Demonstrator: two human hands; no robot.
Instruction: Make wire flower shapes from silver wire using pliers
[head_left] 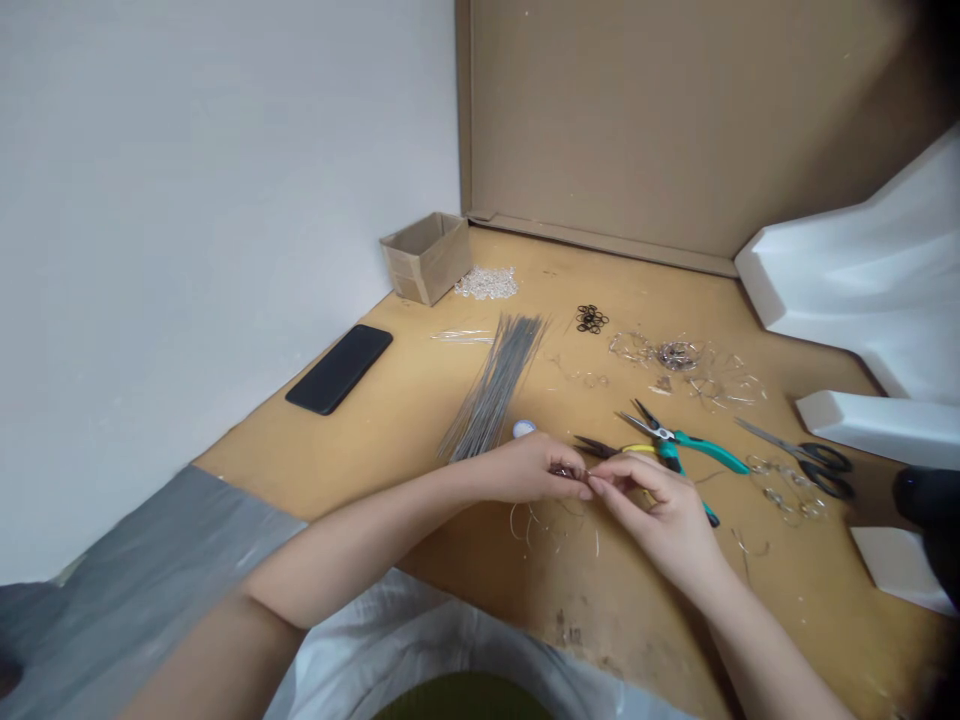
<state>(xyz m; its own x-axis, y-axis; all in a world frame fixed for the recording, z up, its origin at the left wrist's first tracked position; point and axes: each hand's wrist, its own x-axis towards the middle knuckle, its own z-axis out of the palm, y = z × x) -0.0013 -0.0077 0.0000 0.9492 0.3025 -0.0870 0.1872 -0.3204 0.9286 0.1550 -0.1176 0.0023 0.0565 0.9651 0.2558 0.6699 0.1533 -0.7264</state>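
To the right of the grey wire bundle [499, 385], the left hand [536, 468] and right hand [660, 500] meet, forearms angled inward, fingers pinched narrow on a small brownish wire piece [568, 470] between them. The fingers cover most of this piece, so its shape is unclear. Green-handled pliers [662, 434], farther right of the bundle, are partly hidden by the right hand.

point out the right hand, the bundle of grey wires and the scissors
right hand [670, 510]: head view, on the back of the hand
bundle of grey wires [498, 385]: head view, mid-length of the strands
scissors [807, 454]: head view, near the pivot
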